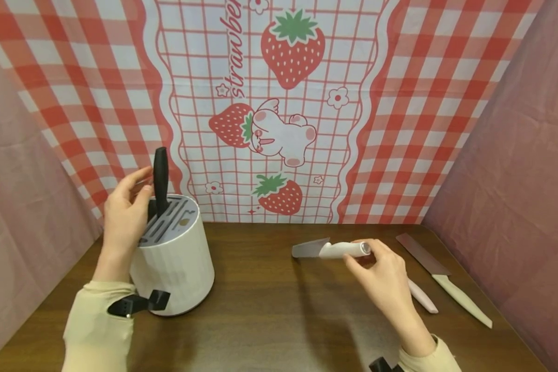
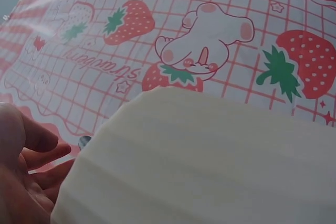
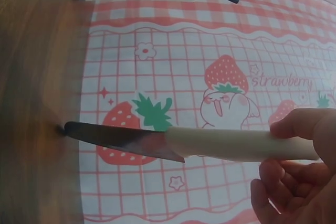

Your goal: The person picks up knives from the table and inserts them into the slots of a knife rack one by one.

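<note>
My right hand (image 1: 382,271) pinches the white handle of a knife (image 1: 341,250) near its butt end, between thumb and fingers. The knife is held nearly level above the table, its short blade (image 3: 118,139) pointing left. On the left stands a white, ribbed round knife block (image 1: 176,274) with a grey slotted top. A black-handled tool (image 1: 160,178) sticks up from one slot; its lower part is hidden inside. Beside that handle is my left hand (image 1: 123,212), fingers loosely bent and apart in the left wrist view. Whether its fingertips touch the handle is unclear.
At the right of the brown wooden table (image 1: 256,320) lie a broad-bladed knife with a pale green handle (image 1: 462,299) and a pale pink handle (image 1: 423,295), partly behind my right hand. A strawberry-print cloth (image 1: 279,134) hangs behind; pinkish cloth (image 1: 502,155) bounds the sides.
</note>
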`<state>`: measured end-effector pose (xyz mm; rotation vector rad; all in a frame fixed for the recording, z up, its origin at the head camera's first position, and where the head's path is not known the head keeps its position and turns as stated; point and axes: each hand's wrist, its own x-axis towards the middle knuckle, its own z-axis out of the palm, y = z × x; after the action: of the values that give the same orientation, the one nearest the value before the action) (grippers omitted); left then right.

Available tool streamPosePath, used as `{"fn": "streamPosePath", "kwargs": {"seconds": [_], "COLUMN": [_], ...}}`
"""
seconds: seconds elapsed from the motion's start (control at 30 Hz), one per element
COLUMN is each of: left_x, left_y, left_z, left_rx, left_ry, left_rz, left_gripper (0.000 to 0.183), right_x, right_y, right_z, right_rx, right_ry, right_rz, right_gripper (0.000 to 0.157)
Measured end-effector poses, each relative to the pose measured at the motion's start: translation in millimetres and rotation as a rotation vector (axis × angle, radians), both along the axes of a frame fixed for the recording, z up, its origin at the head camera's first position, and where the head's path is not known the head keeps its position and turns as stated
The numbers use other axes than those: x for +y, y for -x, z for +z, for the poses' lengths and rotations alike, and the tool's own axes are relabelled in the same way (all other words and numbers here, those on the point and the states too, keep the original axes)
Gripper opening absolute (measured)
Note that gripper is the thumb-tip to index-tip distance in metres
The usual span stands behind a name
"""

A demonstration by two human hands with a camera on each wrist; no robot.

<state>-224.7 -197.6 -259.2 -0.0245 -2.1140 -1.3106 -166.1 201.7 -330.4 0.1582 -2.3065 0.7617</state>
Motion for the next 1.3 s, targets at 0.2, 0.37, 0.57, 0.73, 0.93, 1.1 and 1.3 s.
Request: {"fn": "streamPosePath", "kwargs": {"seconds": [0.2,0.37,0.57,0.73,0.93,1.1,1.3], "left_x": [4,10,23,36,46,53,61], "left_y": [-7.2,-10.4,-16.8,-22.3,-28.1,-26.6,-22.3], "left_z": [-1.8,-4.4,-6.7,-8.6,-9.4,-16.2,-26.7], "left_rx": [0.022,0.095,0.190,0.255,0.282,0.282,0.259], "left_ry": [0.062,0.123,0.170,0.186,0.173,0.176,0.193], "left_rz": [0.023,0.025,-0.023,-0.111,-0.154,-0.168,-0.202], "left_gripper": [0.035,0.033,0.032,0.032,0.028,0.027,0.028], "right_x": [-4,-9,-18,-26,-35,-40,-46], "right_y": [9.7,15.4,20.8,21.4,22.7,24.4,22.3], "right_z": [-0.9,-0.1,0.7,1.8,6.7,12.5,18.7], "right_rx": [0.063,0.075,0.064,0.082,0.106,0.113,0.129], "right_ry": [0.031,0.082,0.120,0.125,0.153,0.150,0.138], "right_rz": [0.030,0.084,0.145,0.208,0.270,0.254,0.263], "right_gripper": [0.022,0.020,0.027,0.028,0.027,0.018,0.019]}}
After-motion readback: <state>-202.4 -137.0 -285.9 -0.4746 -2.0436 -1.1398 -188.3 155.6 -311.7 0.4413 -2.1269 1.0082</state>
